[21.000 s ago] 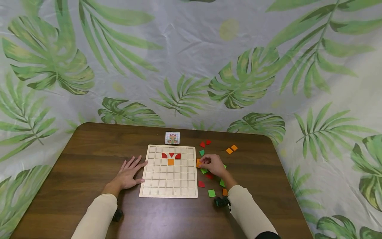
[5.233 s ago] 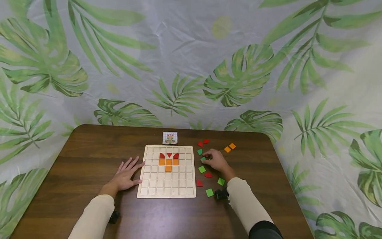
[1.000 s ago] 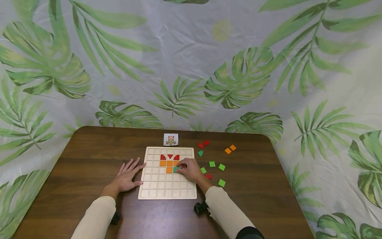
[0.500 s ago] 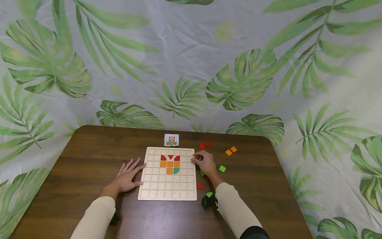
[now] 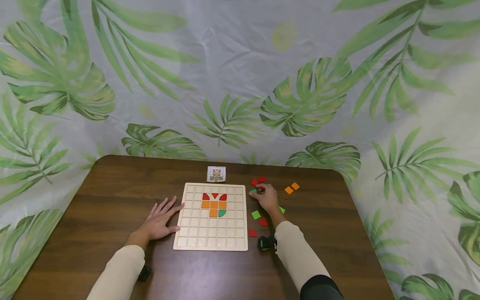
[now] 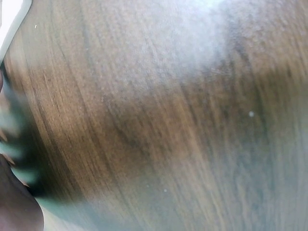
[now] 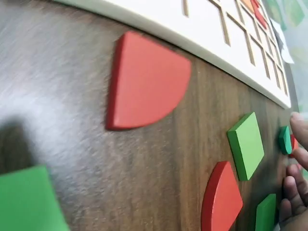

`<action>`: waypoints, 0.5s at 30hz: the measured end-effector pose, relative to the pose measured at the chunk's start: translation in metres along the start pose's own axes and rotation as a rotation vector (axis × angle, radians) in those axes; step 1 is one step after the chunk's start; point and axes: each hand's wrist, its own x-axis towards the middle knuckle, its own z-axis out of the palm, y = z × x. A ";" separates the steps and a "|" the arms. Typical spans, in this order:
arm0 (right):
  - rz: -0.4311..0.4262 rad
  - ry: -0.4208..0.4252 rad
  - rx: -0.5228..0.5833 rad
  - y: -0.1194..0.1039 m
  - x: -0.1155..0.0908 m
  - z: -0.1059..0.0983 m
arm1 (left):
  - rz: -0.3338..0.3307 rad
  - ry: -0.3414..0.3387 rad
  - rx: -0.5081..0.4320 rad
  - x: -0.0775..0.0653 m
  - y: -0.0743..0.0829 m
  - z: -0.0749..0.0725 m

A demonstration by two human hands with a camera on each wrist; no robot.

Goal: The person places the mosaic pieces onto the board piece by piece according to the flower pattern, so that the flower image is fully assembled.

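Note:
The wooden grid board point(image 5: 191, 233) lies flat on the table, with red, orange and dark green tiles set in its upper middle cells. A dark green quarter-round tile point(image 5: 221, 213) sits right of the lowest orange tile point(image 5: 213, 213). My left hand point(image 5: 160, 221) lies spread on the table, its fingertips at the board's left edge. Beyond the board's right edge, my right hand point(image 5: 267, 198) has thumb and index finger apart at another dark green tile point(image 5: 253, 191), which the right wrist view shows lying on the table near the fingertips.
A small printed pattern card point(image 5: 216, 174) lies behind the board. Two red tiles point(image 5: 262, 179) are beyond my right hand, and two orange tiles point(image 5: 295, 186) lie farther right. Light green point(image 5: 256, 215) and red tiles point(image 5: 253, 232) lie along the board's right side.
My right hand has left the dark green tile in the board's cell and moved right to the other dark green tile on the table. The left hand stays in place.

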 end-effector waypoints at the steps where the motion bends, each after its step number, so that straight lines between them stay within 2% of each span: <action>1: 0.011 -0.001 -0.001 0.000 0.001 0.000 | 0.006 0.005 -0.002 0.000 0.000 0.000; 5: 0.029 0.008 -0.027 0.003 0.002 0.000 | 0.035 0.033 -0.022 0.000 -0.001 0.002; 10: 0.036 0.015 -0.046 0.001 0.001 0.000 | 0.041 0.043 -0.055 0.000 -0.002 0.003; 15: 0.026 0.042 -0.018 0.003 0.002 0.004 | 0.030 0.015 -0.031 -0.001 -0.006 0.004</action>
